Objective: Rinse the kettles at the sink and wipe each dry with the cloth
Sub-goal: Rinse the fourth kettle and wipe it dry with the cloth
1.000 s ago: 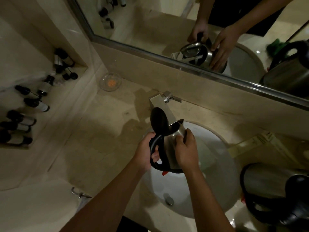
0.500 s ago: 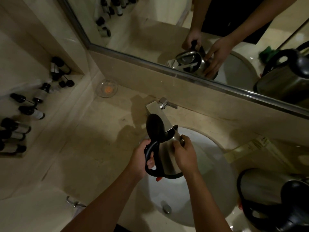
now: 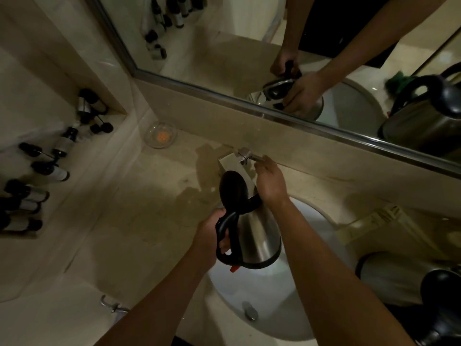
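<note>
A steel kettle point(image 3: 259, 238) with a black handle and its black lid flipped up hangs over the white sink basin point(image 3: 321, 248), its mouth under the square tap point(image 3: 230, 163). My left hand point(image 3: 210, 237) grips the kettle's handle. My right hand point(image 3: 270, 181) reaches past the kettle's mouth, with its fingers at the tap's lever point(image 3: 252, 157). A second steel kettle point(image 3: 409, 280) with a black lid stands on the counter at the right. A green cloth point(image 3: 399, 82) shows only in the mirror, behind that kettle's reflection.
A beige stone counter point(image 3: 139, 221) surrounds the basin. Several small dark-capped bottles point(image 3: 37, 168) lie in a recess on the left. A glass dish point(image 3: 161, 134) sits near the mirror's corner. A folded pale cloth point(image 3: 374, 223) lies right of the basin. The mirror point(image 3: 249, 46) runs along the back.
My right hand has left the kettle's body and moved up to the tap's lever. The kettle now hangs from my left hand alone, tilted toward the tap.
</note>
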Motion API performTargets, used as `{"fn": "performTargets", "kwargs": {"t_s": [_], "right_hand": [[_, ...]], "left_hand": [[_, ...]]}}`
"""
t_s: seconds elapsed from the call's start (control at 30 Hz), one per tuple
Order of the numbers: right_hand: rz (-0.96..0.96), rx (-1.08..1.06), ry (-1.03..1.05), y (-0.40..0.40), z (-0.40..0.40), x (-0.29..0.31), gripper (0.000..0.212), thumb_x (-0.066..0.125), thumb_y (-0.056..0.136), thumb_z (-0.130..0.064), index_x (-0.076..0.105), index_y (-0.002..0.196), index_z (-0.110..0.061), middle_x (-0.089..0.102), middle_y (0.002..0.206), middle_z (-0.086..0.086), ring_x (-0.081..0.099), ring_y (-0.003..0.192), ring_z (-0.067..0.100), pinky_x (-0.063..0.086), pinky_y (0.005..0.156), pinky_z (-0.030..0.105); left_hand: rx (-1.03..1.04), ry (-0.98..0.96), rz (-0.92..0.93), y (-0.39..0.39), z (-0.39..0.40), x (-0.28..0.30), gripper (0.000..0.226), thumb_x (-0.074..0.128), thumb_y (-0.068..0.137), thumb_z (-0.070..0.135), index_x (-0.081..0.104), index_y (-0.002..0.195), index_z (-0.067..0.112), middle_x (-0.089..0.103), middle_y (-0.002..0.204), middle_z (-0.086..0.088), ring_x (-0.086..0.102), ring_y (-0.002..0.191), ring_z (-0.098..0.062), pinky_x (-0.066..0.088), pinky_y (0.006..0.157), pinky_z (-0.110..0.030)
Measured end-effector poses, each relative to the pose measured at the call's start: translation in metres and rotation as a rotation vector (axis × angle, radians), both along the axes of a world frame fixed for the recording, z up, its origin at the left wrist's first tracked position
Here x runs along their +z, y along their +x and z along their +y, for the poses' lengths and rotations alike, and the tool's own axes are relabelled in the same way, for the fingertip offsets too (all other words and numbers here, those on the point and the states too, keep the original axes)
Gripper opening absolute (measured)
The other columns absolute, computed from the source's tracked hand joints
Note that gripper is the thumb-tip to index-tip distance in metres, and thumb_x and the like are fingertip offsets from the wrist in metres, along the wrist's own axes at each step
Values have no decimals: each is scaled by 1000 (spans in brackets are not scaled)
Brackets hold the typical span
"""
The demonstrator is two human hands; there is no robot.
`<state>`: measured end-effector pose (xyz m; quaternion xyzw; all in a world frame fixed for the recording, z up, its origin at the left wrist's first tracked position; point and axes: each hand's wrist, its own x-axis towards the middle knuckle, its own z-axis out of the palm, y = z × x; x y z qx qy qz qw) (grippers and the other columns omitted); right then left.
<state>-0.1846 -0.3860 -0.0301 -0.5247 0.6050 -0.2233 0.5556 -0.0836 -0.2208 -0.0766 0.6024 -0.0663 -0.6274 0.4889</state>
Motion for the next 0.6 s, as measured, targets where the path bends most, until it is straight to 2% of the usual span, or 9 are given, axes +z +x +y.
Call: {"fn": "performTargets", "kwargs": {"t_s": [0.13, 0.23, 0.27, 0.3, 0.33, 0.37, 0.43, 0.5, 0.6], "right_hand": [[-36, -112, -13, -1, 13, 1, 24, 51, 99, -15, 75, 101, -12, 68, 104, 0, 60, 103, 22, 39, 83, 29], [-133, -111, 61, -3, 24, 4, 21, 55, 93, -22, 72, 82, -18, 69, 85, -4, 63, 91, 27, 48, 81, 38], [-174, -109, 89, -4, 28, 7, 20, 56, 93, -24, 72, 85, -17, 67, 83, -3, 62, 87, 26, 49, 79, 35], [-177, -78, 96, -4, 33, 10, 20, 55, 96, -27, 71, 97, -15, 66, 86, -1, 61, 84, 22, 48, 74, 29], [-144, -34, 93, -4, 41, 15, 25, 54, 100, -31, 68, 112, -14, 67, 93, 0, 62, 83, 18, 49, 70, 23], [-77, -1, 81, -4, 50, 18, 34, 53, 102, -38, 61, 126, -15, 67, 103, 0, 63, 86, 14, 47, 69, 22], [35, -6, 35, -6, 75, 23, 51, 52, 102, -48, 49, 142, -18, 62, 121, 1, 61, 101, 16, 44, 80, 27], [45, -59, 26, -11, 104, 25, 61, 55, 100, -51, 41, 150, -18, 57, 130, 2, 57, 110, 18, 42, 88, 30], [69, -131, 77, -27, 145, 27, 70, 53, 100, -57, 35, 153, -15, 55, 129, 0, 54, 115, 18, 41, 93, 34]], "left_hand": [[-17, 4, 5, 0, 3, 8, 45, 50, 105, 36, 56, 64, 19, 36, 54, -5, 33, 42, -20, 32, 47, -29], [-10, 4, 9, -1, 8, 8, 46, 52, 105, 37, 57, 61, 23, 38, 55, -4, 34, 46, -20, 33, 51, -30], [-1, -6, 29, -1, 11, 7, 45, 51, 105, 38, 57, 63, 22, 37, 55, -4, 34, 45, -19, 32, 52, -31], [6, -19, 55, 0, 13, 6, 44, 52, 104, 39, 56, 65, 20, 37, 53, -4, 34, 43, -19, 31, 50, -31], [10, -35, 74, 1, 17, 5, 42, 53, 103, 41, 55, 68, 18, 36, 51, -4, 33, 41, -19, 31, 49, -31], [11, -51, 81, 2, 22, 5, 42, 54, 102, 42, 53, 69, 15, 36, 49, -5, 33, 39, -19, 31, 48, -32], [-15, -46, 52, 4, 34, 9, 44, 56, 100, 44, 51, 70, 12, 35, 47, -7, 33, 38, -21, 31, 46, -31], [-46, 15, 9, 5, 46, 16, 46, 56, 98, 48, 53, 68, 12, 36, 47, -7, 33, 40, -22, 30, 46, -30], [-58, 45, 0, 4, 62, 23, 49, 61, 92, 51, 52, 63, 12, 36, 43, -7, 32, 36, -22, 26, 43, -30]]}}
